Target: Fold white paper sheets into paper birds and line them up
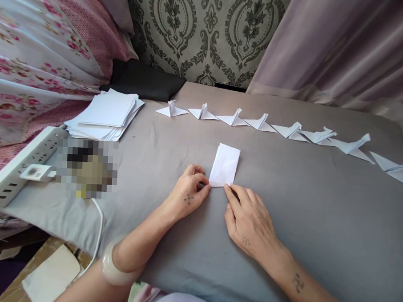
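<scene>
A white sheet of paper [225, 163], folded into a small upright rectangle, lies flat on the grey cloth in front of me. At its lower left corner, my left hand [191, 190] is closed, with thumb and forefinger pinching the edge. My right hand [250, 217] rests at the lower right, its forefinger tip touching the bottom edge. Its thumb stays apart from the paper, and the other fingers lie loosely on the cloth. Beyond the folded paper, several white origami birds [259, 122] stand in a curved row running off to the right.
A stack of white paper [104, 113] lies at the back left, beside a black cloth-like item [142, 79]. A white power strip [23, 165] with a plugged-in charger [38, 173] borders the left edge. Near it is a blurred-out object [90, 168], with a white cable [100, 229] hanging down.
</scene>
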The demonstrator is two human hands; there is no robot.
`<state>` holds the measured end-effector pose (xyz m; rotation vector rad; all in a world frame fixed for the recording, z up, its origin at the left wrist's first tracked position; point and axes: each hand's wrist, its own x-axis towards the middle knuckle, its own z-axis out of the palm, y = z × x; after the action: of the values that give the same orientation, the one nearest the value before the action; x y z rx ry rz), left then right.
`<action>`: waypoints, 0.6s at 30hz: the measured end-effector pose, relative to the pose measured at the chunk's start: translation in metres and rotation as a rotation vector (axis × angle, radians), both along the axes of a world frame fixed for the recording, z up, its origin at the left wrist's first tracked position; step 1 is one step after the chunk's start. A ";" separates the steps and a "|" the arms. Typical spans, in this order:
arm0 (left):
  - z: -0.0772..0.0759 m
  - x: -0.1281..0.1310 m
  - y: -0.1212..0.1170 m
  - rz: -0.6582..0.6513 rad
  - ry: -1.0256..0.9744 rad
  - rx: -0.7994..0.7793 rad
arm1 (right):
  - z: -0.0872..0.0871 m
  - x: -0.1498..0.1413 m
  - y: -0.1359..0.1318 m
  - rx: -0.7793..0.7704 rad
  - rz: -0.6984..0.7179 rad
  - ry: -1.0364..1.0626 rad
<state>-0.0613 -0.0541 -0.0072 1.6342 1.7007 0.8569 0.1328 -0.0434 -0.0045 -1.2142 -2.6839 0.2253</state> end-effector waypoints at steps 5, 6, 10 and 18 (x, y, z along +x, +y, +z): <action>0.000 0.001 0.001 0.005 0.021 -0.008 | -0.001 -0.004 -0.002 0.008 -0.013 0.032; 0.000 0.001 0.001 0.005 0.025 -0.011 | -0.001 -0.004 -0.002 0.010 -0.016 0.033; 0.000 0.000 0.001 0.007 0.027 -0.016 | 0.002 -0.005 -0.003 0.003 -0.031 0.014; -0.004 0.001 0.000 0.023 0.062 0.021 | 0.010 -0.014 -0.009 -0.017 -0.052 -0.067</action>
<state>-0.0599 -0.0541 -0.0115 1.6742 1.7617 0.8449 0.1186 -0.0529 0.0055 -1.3177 -2.7082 0.2039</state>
